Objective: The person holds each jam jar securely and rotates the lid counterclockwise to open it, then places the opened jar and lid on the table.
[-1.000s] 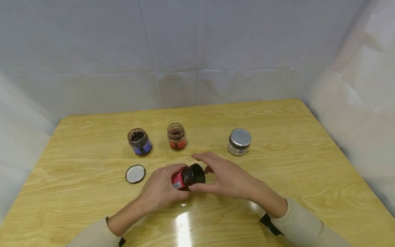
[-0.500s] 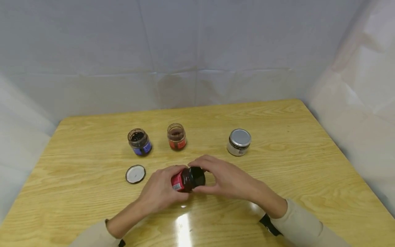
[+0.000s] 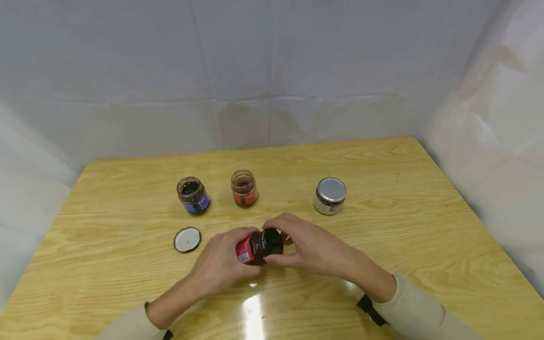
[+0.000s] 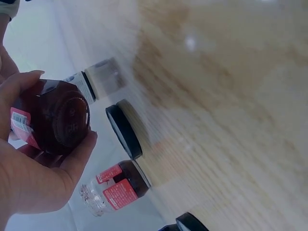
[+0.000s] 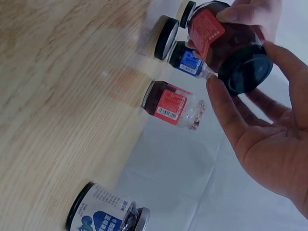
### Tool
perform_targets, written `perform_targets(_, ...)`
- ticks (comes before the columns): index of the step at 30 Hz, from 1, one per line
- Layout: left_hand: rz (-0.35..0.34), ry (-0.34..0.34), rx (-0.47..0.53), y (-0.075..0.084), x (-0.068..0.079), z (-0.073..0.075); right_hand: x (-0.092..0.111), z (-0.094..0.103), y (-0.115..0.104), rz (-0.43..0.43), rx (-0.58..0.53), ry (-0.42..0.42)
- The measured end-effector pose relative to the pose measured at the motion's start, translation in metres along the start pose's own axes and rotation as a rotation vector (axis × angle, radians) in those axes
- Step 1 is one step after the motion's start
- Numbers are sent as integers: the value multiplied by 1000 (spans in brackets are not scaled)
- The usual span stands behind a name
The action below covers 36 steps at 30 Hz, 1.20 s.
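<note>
Head view: red-labelled jar lies tilted on its side between both hands, near the middle of the table, cap end toward the right. Left hand grips the body; right hand has thumb and fingers spread to either side of the black cap, pinching its rim. Loose lid, blue-labelled jar, orange-red-labelled jar and silver-lidded jar sit apart from it. Left wrist view: fingers and thumb wrap the body, the embossed base facing out. Dark, shiny, faceted walls look like glass: stiff, breakable if dropped, probably slick where bare; the flats should help the grip. Looks well filled, so likely weighty for its size; best held round the broad body. Right wrist view: cap looks smooth and rigid; thumb and fingertips meet its edge, palm standing clear. The rim seems the place to hold, with fingers opposed.
</note>
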State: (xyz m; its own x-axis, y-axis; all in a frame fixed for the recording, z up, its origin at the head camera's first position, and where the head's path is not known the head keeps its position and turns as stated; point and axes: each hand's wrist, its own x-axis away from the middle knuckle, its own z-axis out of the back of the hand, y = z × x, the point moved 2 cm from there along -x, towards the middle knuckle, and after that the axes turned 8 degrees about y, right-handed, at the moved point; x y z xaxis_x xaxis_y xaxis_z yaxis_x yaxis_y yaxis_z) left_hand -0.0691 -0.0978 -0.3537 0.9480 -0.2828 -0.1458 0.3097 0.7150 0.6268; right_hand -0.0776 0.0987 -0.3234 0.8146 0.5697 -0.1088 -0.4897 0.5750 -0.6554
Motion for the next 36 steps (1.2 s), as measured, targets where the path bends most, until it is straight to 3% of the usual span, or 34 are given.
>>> perform_targets(3, 0, -4, -5, 0, 1, 0, 0, 2, 0, 34, 11, -29)
perform_targets(8, 8, -2, -9, 2, 1, 0, -1, 4, 2, -107, -2, -62)
perform_targets(10, 6, -2, -9, 2, 1, 0, -1, 4, 2, -127, -19, -52)
perform_targets(18, -1, -8, -28, 3, 2, 0, 1, 5, 0, 75, 25, -28)
perform_targets(21, -4, -5, -29, 3, 2, 0, 2, 4, 1, 2, 18, -28)
perform_targets(25, -3, 0, -21, 3, 2, 0, 0, 0, 3, -157, -62, -29)
perform_targets(27, -8, 2, -20, 3, 1, 0, 0, -1, 3, -190, -98, -27)
perform_targets(30, -14, 6, -23, 3, 1, 0, 0, -2, 3, -126, -116, -23)
perform_targets(34, -16, 9, -25, 4, 1, 0, 1, 1, 3, 37, -82, -15)
perform_targets(36, -21, 9, -26, 4, 1, 0, 1, 2, 3, 79, -67, -17)
